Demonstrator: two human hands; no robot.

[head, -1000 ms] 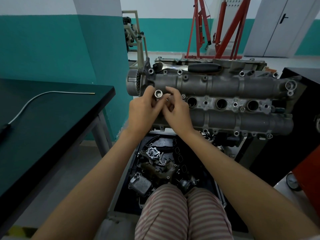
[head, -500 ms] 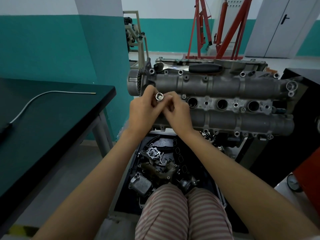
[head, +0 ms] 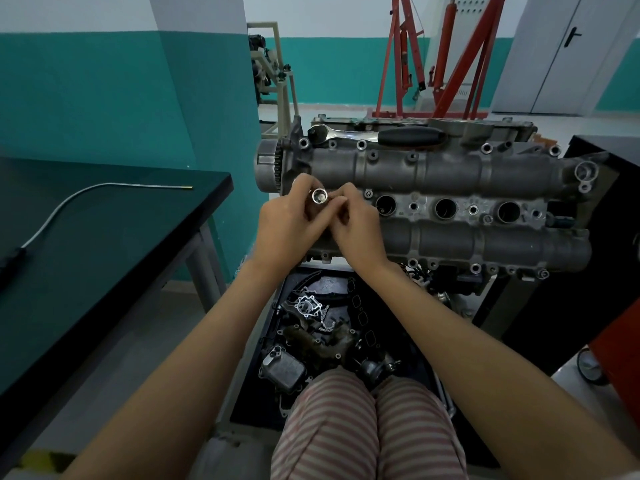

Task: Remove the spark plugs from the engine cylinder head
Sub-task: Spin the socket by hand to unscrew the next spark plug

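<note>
Both hands, left (head: 287, 230) and right (head: 356, 230), pinch a spark-plug socket (head: 319, 196) at the cylinder head's (head: 450, 174) left end. I judge it stiff, slick steel: grip its sides firmly.

Walls (head: 86, 98) teal below, white above; square pillar (head: 207, 81) same scheme. Floor (head: 346, 110) pale grey. Dark table (head: 86, 237) at left on grey legs, thin cable (head: 69, 202) lying across it. Red hoist (head: 446, 64) at back, beige frame (head: 277, 74) left of it. Grey double door (head: 568, 53) far right, black handle. Light soft, even.
</note>
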